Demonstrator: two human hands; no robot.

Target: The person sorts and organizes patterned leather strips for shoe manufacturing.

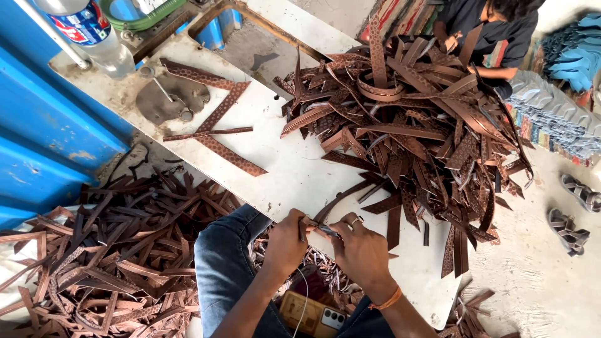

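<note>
While both hands pinch it at the near edge of the white table [294, 181], one brown leather strap [341, 199] slants from left hand [285, 241] and right hand [360, 250] toward the strap heap [413, 119] beyond.

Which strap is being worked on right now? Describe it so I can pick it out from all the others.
Start at the white table and its big heap of brown straps. At the table's near edge, the left hand and right hand pinch one dark brown strap. Unlike its neighbours, it curves alone from the fingers toward the heap.
</note>
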